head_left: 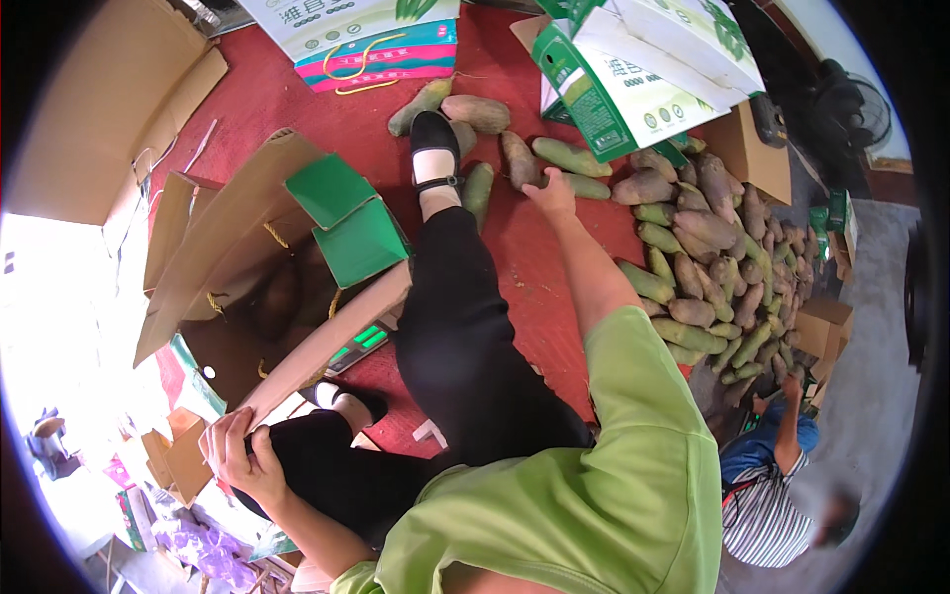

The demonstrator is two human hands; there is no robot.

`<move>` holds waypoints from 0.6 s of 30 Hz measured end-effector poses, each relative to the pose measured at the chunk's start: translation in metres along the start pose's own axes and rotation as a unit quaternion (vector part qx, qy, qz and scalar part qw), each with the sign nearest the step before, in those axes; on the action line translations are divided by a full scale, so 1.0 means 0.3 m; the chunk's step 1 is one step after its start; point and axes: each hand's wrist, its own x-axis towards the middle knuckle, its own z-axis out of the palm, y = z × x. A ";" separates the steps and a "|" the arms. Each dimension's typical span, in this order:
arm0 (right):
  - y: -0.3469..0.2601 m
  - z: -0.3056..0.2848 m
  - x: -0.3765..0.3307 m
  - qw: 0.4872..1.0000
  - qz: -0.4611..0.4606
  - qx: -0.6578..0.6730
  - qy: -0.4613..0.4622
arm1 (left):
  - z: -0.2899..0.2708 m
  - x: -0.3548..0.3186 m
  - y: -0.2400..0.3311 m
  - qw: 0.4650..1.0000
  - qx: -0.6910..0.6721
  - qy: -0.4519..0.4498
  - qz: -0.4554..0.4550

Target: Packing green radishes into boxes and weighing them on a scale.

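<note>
My left hand (244,457) is closed on the near end of a cardboard flap, part of an open carton (336,327) standing at my left. Dark shapes lie inside the carton, too shaded to make out. My right hand (554,195) reaches forward over the red floor covering, fingers apart. Its fingertips are at the near end of a soil-covered radish (518,158), beside a green radish (588,186). Another green radish (569,155) lies just beyond. More radishes, among them a brownish one (477,113), lie around my black shoe (433,144).
A big heap of green and soil-covered radishes (708,230) spreads along my right. White-and-green gift boxes (643,89) stand behind it; another gift box (361,40) stands at the far side. A green-lit scale display (358,342) shows beside the carton. Another person (777,485) works at right.
</note>
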 end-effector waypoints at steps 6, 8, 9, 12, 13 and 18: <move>-0.138 0.011 0.059 0.994 0.019 -0.108 -0.030 | 0.015 0.012 0.000 1.000 0.010 0.016 -0.015; -0.123 0.029 0.088 0.992 0.015 -0.118 -0.042 | 0.025 0.015 -0.005 1.000 -0.003 0.015 -0.006; -0.136 0.033 0.089 0.990 0.026 -0.131 -0.054 | 0.021 0.019 0.001 1.000 -0.002 0.017 -0.010; -0.164 0.048 0.087 0.986 0.038 -0.149 -0.067 | 0.011 0.014 -0.013 1.000 -0.005 0.003 -0.001; -0.155 0.056 0.092 0.989 0.050 -0.125 -0.069 | 0.008 0.013 -0.012 1.000 -0.003 0.003 -0.005; 0.024 0.114 0.088 1.000 0.022 -0.003 -0.019 | 0.013 0.031 -0.002 1.000 -0.005 0.008 -0.009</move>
